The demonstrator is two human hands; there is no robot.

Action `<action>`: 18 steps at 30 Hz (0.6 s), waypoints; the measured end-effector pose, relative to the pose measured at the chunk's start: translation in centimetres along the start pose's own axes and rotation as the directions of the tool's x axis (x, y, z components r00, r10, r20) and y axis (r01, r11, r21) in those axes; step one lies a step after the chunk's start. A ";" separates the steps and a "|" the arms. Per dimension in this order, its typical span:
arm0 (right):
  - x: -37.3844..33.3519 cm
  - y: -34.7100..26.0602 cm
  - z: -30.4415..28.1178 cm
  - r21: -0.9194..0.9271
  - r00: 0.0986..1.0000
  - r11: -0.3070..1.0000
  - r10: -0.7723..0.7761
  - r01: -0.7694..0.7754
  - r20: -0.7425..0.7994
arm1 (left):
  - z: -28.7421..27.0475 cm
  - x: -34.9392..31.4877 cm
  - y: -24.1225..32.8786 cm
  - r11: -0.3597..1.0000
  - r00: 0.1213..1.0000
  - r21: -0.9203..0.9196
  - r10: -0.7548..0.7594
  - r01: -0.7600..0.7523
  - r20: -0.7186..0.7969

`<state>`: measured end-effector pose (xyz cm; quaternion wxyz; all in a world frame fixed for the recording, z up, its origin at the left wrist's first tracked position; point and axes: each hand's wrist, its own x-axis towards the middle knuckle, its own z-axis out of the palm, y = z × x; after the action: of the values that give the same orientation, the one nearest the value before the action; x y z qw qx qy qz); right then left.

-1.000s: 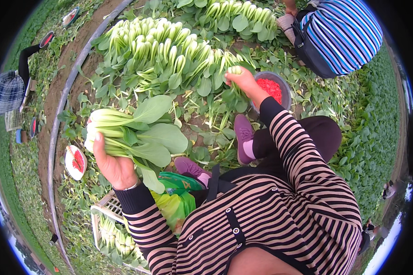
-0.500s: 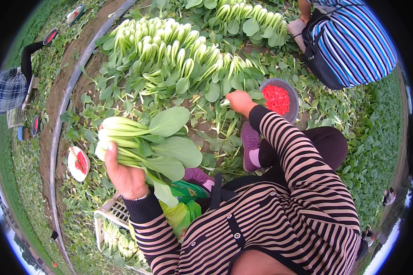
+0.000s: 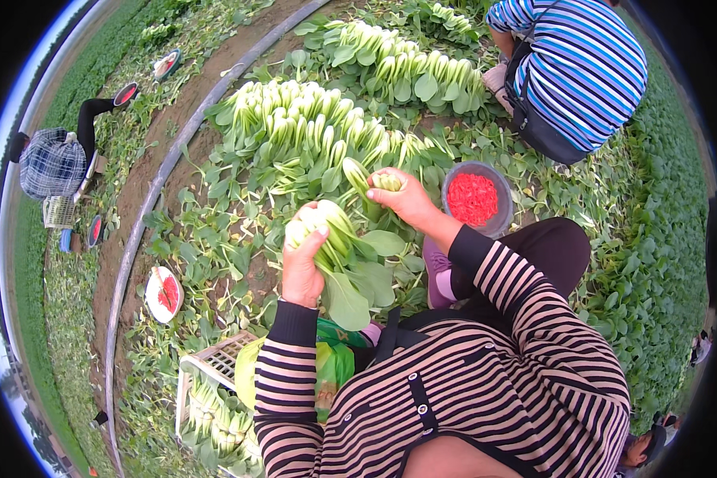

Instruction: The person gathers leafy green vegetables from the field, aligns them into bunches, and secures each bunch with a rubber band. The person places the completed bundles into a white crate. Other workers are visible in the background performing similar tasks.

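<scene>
Head view shows the person's left hand (image 3: 304, 263) curled round a thick bunch of greens (image 3: 349, 275), the thumb laid across the pale stalks and the fingers spread partway by their bulk. The bunch is held in front of the body, its broad leaves hanging down and to the right. Just beyond it, the right hand (image 3: 405, 199) is folded closely over a smaller handful of greens (image 3: 356, 174), with pale ends showing above the fingers; the two handfuls are near each other. Right of this hand stands a grey bucket (image 3: 505, 213) holding red strips (image 3: 472, 199). Ahead, rows of greens (image 3: 291, 115) lie on the leafy ground. A crate (image 3: 221, 360) with more greens in it sits at the person's left, beside a green bag (image 3: 336, 362).
</scene>
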<state>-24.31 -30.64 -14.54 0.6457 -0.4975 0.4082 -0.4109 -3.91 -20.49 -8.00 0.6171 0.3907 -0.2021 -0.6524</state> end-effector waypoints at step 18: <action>-3.2 -9.5 1.4 -0.058 0.960 0.995 0.099 -0.086 0.263 | 1.2 -2.6 -1.5 0.995 0.974 0.097 -0.038 0.017 0.222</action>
<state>-25.22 -28.82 -4.63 0.7013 -0.5434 0.3502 -0.3004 -5.99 -18.05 -7.71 0.5621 0.3462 -0.2955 -0.6905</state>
